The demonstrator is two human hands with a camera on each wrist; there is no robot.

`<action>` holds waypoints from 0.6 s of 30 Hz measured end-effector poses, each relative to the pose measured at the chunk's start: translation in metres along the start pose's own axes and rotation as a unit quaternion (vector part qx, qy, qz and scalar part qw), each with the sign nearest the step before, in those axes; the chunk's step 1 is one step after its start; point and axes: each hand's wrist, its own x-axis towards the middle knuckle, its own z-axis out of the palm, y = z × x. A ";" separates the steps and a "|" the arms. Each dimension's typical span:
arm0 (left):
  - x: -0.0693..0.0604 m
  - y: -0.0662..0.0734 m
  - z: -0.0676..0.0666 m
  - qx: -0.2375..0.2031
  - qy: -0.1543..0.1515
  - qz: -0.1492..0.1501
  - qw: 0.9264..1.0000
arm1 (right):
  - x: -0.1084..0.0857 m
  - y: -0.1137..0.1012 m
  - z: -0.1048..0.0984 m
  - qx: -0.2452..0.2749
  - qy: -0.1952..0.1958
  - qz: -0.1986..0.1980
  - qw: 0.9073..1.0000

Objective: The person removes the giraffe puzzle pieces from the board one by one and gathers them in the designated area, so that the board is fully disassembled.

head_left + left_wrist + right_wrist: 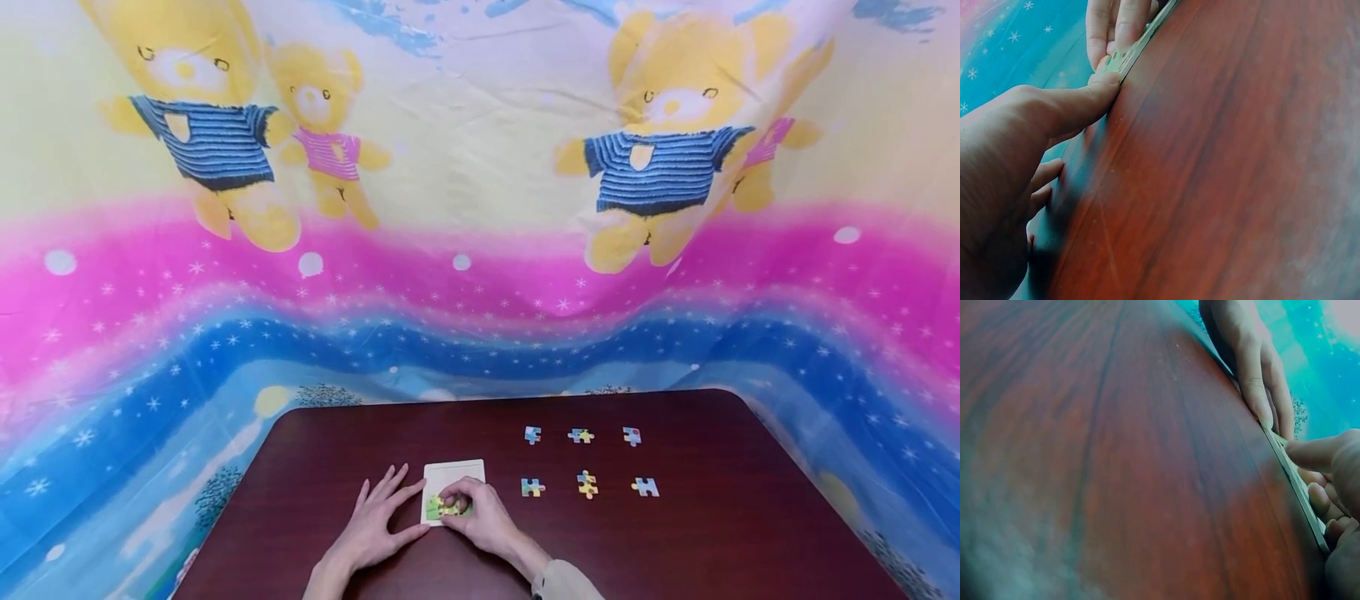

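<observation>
A small white puzzle board [455,472] lies on the table, with green and yellow jigsaw pieces [433,508] along its near part. My left hand [367,527] rests spread at the board's left side, its thumb and a fingertip touching the edge. Over the near part, the fingers of my right hand [486,521] are curled and pinch a puzzle piece [450,506], largely covered by them. In the left wrist view, the left thumb [1094,100] presses the board's corner. The right wrist view shows the thin board [1297,490] edge-on beside the right fingers.
To the right of the board, several loose jigsaw pieces lie apart in two rows, among them a far-row piece [581,436] and a near-row piece [588,485]. The dark red wooden table [337,450] ends against a printed bear curtain [465,292].
</observation>
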 end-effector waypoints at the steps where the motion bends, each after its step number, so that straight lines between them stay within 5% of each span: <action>1: 0.000 0.000 0.000 0.000 -0.001 0.000 1.000 | 0.000 0.000 0.000 -0.005 0.001 -0.002 1.000; 18: 0.000 0.002 0.003 -0.005 0.012 0.001 1.000 | -0.005 0.002 0.003 -0.074 0.026 -0.039 0.996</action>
